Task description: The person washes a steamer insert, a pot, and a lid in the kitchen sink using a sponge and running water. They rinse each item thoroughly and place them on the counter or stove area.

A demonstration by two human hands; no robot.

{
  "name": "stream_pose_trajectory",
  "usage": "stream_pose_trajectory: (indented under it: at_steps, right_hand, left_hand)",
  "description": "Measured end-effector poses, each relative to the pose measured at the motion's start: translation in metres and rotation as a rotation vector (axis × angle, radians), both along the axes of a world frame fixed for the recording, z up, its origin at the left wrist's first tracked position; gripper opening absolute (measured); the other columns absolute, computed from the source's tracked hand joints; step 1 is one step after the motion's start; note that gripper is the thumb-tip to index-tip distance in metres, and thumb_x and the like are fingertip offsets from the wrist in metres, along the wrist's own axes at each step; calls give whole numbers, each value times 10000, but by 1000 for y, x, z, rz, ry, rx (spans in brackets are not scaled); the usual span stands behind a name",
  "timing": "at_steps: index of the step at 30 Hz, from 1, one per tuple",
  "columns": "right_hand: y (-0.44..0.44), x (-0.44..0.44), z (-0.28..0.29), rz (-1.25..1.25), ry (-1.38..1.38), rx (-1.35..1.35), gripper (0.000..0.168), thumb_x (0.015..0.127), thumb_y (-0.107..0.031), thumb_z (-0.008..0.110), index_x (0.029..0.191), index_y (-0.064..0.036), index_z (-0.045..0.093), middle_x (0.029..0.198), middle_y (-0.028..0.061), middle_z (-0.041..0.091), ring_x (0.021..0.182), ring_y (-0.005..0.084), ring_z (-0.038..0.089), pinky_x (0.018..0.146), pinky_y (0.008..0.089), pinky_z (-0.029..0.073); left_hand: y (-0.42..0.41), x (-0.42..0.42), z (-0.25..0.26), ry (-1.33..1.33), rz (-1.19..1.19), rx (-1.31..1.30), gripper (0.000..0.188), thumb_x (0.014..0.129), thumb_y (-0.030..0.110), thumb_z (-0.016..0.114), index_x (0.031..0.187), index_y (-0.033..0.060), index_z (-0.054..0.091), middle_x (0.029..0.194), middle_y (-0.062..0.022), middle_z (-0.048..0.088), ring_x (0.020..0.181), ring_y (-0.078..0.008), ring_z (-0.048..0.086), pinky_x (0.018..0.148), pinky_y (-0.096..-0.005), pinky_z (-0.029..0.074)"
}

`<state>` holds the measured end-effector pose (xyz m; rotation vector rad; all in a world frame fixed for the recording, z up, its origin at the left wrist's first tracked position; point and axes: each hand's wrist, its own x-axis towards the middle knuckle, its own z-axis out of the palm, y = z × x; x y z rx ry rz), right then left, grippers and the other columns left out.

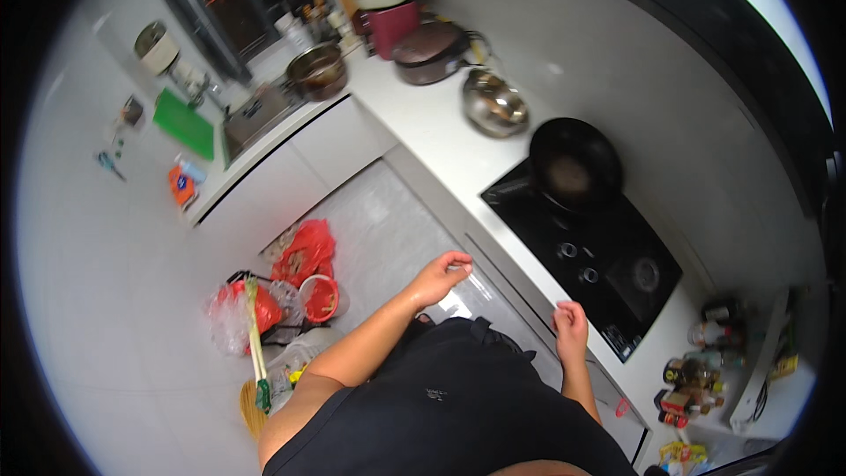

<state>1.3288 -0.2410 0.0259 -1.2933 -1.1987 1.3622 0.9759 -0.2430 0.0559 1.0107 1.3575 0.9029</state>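
My left hand (441, 283) hangs in the air over the floor, empty, its thumb a little apart from the loosely bent fingers. Close to the front edge of the white countertop (429, 139) is my right hand (570, 330), also with nothing in it and its fingers loosely curled. Beyond that edge lies a black glass cooktop (605, 281) with two knobs. On its far burner sits a black wok (575, 162); its inside looks bare. A shiny steel bowl (496, 104), blurred, stands on the counter beside the wok.
A lidded electric pan (429, 56) and a steel pot (317, 73) stand farther back, near the sink (251, 131) and green cutting board (185, 122). On the floor at left are a red-lined bin (322, 301), bags and leeks (256, 334). Seasoning bottles (691, 370) crowd the right.
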Motion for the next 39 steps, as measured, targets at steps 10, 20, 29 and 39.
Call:
stream_pose_trajectory:
  at_steps: [10,20,29,39]
  right_hand:
    - [158,-303,55,530,-68,-7,145,996,-82,649,1123,-13,641,848,-39,593,766,43,519,719,208,446]
    - [382,-559,-24,754,-283,-172,220,981,-187,637,1146,-42,642,932,16,671,817,137,628,764,288,505]
    - [559,-922,-3,614,-855,1352,456,836,-184,732,1279,-136,630,1269,134,635,1287,298,517,1139,519,310]
    - [559,-1061,36,1240,-917,1392,126,916,-197,652,1014,-119,639,947,90,687,944,287,678,940,454,394]
  left_hand:
    - [-16,-261,-11,-84,538,-99,340,1041,285,597,1315,84,590,1336,-59,619,1180,-171,599,1009,-366,470]
    - [11,-458,-43,-125,1131,-137,318,1017,242,639,1279,62,633,1051,21,631,946,-90,563,855,-245,456]
    - [69,-589,-4,-235,1404,-88,338,1036,307,611,1313,113,602,1188,-29,654,1070,-149,621,908,-319,506]
    - [170,-799,-74,7,992,132,429,1017,262,643,1378,49,556,1275,-86,637,1113,-195,624,942,-349,512]
